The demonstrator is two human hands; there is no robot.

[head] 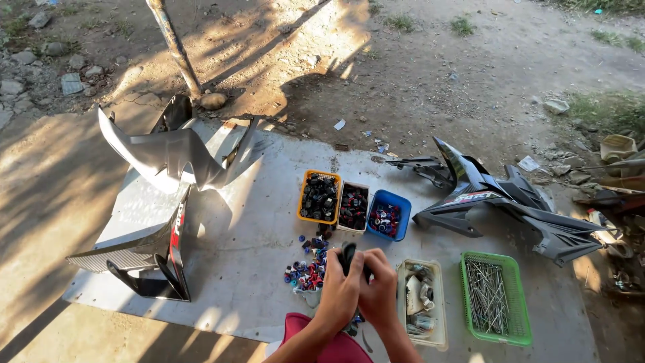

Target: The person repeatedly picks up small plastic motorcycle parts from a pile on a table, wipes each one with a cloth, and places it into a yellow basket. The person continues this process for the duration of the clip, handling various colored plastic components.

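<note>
Fingers of both the left hand (pixel 339 286) and right hand (pixel 379 289) curl closed around a small black part (pixel 349 254) above a concrete slab (pixel 262 222) outdoors, beside bare dirt ground (pixel 416 74).

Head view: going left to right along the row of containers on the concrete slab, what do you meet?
Orange basket of dark parts → white tray of dark and red parts → blue tub of mixed small parts → pale tray of odds and ends → green basket of long metal rods.
</note>
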